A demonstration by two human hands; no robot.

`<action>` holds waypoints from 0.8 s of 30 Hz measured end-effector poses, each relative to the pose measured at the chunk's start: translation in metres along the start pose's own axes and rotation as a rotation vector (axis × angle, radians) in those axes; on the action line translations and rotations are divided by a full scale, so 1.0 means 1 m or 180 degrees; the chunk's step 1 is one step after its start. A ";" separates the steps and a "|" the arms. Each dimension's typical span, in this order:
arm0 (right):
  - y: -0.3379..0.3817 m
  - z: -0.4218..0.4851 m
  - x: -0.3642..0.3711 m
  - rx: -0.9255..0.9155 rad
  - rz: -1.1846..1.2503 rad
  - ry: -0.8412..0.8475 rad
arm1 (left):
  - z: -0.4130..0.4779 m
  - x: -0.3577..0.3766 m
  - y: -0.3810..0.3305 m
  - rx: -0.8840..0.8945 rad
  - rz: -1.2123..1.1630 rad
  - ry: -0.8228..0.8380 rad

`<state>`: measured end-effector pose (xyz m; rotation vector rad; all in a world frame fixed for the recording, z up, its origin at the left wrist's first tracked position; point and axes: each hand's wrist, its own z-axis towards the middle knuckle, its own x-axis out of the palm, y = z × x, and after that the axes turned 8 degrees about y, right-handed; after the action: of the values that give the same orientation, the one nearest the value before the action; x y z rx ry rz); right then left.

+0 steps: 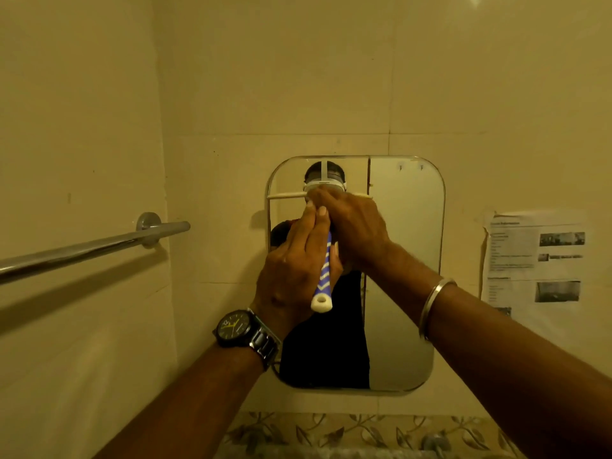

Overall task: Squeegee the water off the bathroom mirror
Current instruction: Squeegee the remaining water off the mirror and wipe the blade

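On the squeegee (323, 279), the right hand (351, 226) hides the blade's middle; the paper (533, 260) is unreadably blurred.

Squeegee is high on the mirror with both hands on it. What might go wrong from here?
The squeegee covers only the mirror's left part, so the right side may get missed. It sits below the top edge; that band could stay wet. Paper beside the mirror could get splashed.
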<state>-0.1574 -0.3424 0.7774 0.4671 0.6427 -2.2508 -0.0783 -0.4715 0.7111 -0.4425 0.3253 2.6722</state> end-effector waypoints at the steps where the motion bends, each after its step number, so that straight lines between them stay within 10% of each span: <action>1: -0.002 0.009 -0.004 -0.0010 0.0008 -0.0123 | 0.011 -0.004 0.001 0.0012 -0.0012 -0.0052; 24: 0.030 -0.074 0.043 0.0052 -0.0135 -0.0135 | -0.082 0.027 -0.012 -0.0066 -0.0065 0.0185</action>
<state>-0.1541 -0.3419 0.6865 0.4161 0.6181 -2.3014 -0.0755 -0.4751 0.6244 -0.5278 0.3089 2.6489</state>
